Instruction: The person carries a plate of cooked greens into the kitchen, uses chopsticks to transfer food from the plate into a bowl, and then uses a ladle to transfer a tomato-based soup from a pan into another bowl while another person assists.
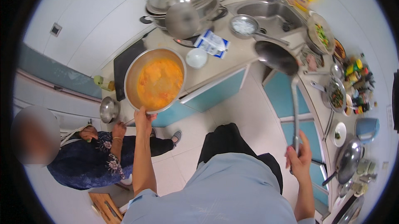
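My left hand [144, 118] grips the near rim of a steel bowl [131, 88], raised in front of the counter's edge. Inside the bowl lies an orange liquid with lumps [160, 80]. My right hand [299, 158] is closed around the handle of a large metal ladle [276, 56], its dark round head pointing away from me, between the two counters. A small white bowl [196, 58] stands on the counter beside the steel bowl. Just behind it is a blue and white packet [213, 43].
A large lidded steamer pot [184, 2] stands at the back. Near the sink [271, 12] sits a strainer with white contents [244, 26]. Bottles [355, 77], a wok [348, 161] and dishes crowd the right counter [314, 99]. At left, another person [84, 168] stands close by.
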{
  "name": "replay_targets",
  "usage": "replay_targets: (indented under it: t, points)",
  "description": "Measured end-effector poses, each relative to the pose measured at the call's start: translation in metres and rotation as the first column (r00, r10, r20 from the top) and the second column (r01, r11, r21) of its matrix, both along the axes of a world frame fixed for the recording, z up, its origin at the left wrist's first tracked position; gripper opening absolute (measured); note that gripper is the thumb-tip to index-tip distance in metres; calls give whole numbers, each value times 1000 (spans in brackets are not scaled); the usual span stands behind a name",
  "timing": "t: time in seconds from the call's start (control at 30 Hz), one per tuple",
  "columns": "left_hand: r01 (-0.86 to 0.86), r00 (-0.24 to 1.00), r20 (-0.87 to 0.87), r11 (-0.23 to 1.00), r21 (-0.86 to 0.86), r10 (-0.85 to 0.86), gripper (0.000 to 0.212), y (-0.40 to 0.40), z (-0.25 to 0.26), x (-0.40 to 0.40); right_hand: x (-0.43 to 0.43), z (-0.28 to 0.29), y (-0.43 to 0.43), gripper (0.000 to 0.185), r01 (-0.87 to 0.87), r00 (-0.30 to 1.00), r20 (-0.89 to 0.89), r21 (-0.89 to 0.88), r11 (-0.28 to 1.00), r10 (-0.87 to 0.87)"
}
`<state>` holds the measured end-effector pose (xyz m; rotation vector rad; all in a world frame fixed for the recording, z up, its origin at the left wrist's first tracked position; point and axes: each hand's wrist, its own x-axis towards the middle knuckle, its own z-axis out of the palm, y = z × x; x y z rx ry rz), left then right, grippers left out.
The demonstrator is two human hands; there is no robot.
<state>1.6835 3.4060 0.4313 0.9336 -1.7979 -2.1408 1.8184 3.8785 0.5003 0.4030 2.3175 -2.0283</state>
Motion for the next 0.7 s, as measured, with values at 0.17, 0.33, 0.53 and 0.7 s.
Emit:
replay_targets:
  t: [0.17, 0.33, 0.53, 0.7]
  points:
    - [234, 968, 87, 972, 20, -235, 26, 109, 7, 47, 9, 33, 39, 55, -219, 974, 77, 118, 968, 211]
    - [406, 903, 118, 910, 76, -413, 26, 227, -1, 69, 14, 36, 109, 55, -279, 934, -42, 536, 797, 355]
    - [680, 717, 55, 715, 161, -695, 29, 349, -10, 61, 10, 36, 194, 56, -171, 921, 29, 927, 335, 388]
    - [847, 523, -18, 518, 117, -852, 31, 455, 7, 34, 10, 42, 271, 60, -134, 963, 106, 986, 98, 249]
